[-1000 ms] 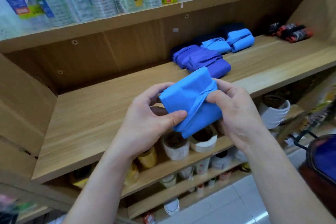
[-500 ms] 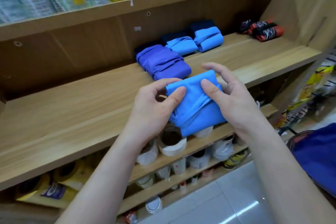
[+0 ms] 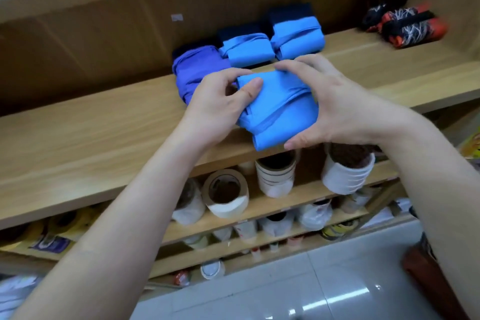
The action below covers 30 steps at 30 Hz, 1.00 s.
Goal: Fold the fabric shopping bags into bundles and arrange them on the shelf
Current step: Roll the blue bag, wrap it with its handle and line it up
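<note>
The left hand and the right hand are together, both clamped on one bright blue folded fabric bag bundle. The left thumb presses on the bundle's upper face near its left corner, with the fingers curled round the left edge. The right hand cups the right side, fingers hooked over the far edge and thumb at the near lower corner. A strap of the same fabric runs slantwise across the bundle's face.

The bundle sits at the front edge of the light wooden shelf, its near end overhanging the edge. Whether it rests on the board or is held just above it cannot be told.

Just behind the left hand lies a purple fabric bundle, partly hidden by the fingers. Behind the held bundle, two light blue strapped bundles lie side by side, with dark navy fabric at their backs. Far to the right on the same shelf lie black-and-orange patterned bundles, well apart from the blue ones.

On the shelf below stand white and brown tape rolls. Below all is a glossy pale tiled floor.
</note>
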### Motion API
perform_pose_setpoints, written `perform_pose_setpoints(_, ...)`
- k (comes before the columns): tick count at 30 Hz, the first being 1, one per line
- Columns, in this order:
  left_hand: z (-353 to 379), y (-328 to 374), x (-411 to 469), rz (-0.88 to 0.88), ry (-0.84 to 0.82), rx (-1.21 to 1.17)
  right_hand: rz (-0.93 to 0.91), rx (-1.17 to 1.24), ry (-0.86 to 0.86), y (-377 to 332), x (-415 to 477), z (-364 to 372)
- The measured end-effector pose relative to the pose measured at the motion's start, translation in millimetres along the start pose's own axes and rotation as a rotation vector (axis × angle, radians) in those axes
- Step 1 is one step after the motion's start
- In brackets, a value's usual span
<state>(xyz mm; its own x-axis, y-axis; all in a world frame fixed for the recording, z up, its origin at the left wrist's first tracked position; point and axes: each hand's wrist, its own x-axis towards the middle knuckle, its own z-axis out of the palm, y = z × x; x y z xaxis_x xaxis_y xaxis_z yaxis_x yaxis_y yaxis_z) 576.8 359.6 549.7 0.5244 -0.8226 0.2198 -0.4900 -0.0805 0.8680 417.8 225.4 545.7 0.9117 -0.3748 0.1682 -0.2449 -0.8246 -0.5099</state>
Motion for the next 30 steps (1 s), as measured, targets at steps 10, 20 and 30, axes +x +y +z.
perform_pose_setpoints(10, -23.1, -13.3, 8.4, -0.122, 0.058, 0.915, 0.072, -0.002, 0.004, 46.2, 40.7, -17.7)
perform_pose_setpoints(20, -35.3, -25.3, 14.1, -0.034, 0.101, 0.766, 0.05, 0.083, -0.002, 52.7, 69.7, 2.3)
perform_pose_setpoints(30, -28.7, -27.7, 14.6, 0.04, 0.188, 0.75, 0.087, 0.006, 0.231, 37.1, 61.9, 21.2)
